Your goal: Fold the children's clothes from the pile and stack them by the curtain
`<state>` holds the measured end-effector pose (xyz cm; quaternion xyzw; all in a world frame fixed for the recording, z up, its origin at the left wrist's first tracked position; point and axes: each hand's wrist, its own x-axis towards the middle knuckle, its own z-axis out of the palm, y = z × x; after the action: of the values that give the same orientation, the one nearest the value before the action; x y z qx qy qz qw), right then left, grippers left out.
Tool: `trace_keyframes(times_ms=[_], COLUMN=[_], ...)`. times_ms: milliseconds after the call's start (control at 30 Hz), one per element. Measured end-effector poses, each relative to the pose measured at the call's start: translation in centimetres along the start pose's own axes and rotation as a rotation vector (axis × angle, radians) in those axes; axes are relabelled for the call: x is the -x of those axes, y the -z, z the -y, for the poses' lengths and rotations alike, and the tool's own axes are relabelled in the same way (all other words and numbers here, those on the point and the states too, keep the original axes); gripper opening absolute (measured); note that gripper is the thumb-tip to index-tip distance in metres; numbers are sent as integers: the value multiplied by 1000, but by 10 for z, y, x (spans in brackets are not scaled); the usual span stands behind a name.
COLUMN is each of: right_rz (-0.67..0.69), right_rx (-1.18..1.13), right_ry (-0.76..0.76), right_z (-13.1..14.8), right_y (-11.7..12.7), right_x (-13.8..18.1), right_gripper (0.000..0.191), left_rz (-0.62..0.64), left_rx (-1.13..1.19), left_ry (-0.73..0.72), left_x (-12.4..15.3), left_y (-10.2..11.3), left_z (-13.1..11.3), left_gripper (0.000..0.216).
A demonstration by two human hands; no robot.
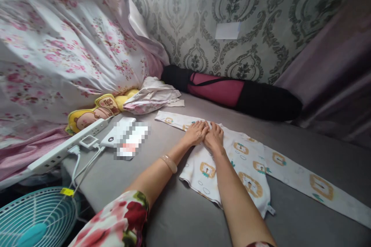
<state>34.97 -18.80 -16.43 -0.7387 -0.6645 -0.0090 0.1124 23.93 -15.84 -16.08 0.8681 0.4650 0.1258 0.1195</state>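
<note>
A small white garment (pixel 249 169) with orange lion prints lies spread on the grey bed surface (pixel 185 216), its sleeves stretched out to the left and right. My left hand (pixel 197 132) and my right hand (pixel 215 136) rest side by side on the garment's upper middle. Both lie flat with fingers stretched out, pressing the cloth. A pale bangle (pixel 169 163) circles my left wrist. Neither hand holds anything.
A white power strip (pixel 66 144) with plugged cables and a white power bank (pixel 117 135) lie at the left. A teal fan (pixel 37 218) stands below. A yellow plush toy (pixel 95 111), crumpled cloth (pixel 153 98), a floral quilt (pixel 58 53) and a pink-and-black roll (pixel 237 94) line the back.
</note>
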Motion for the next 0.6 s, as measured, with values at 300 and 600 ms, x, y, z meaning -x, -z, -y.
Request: trace_keyframes(times_ms=[300,600], right_rz=[-84,-76], right_rx=[-14,-43], right_ry=[-9,-3], right_z=[3,2], right_y=[-3,-3], right_x=[-2,-1], right_gripper=[47,47], left_rz=[112,204], left_rx=[-192,-220], left_ry=[145,228], left_x=[20,21], left_y=[27,66], left_z=[61,144], left_gripper=[58,59])
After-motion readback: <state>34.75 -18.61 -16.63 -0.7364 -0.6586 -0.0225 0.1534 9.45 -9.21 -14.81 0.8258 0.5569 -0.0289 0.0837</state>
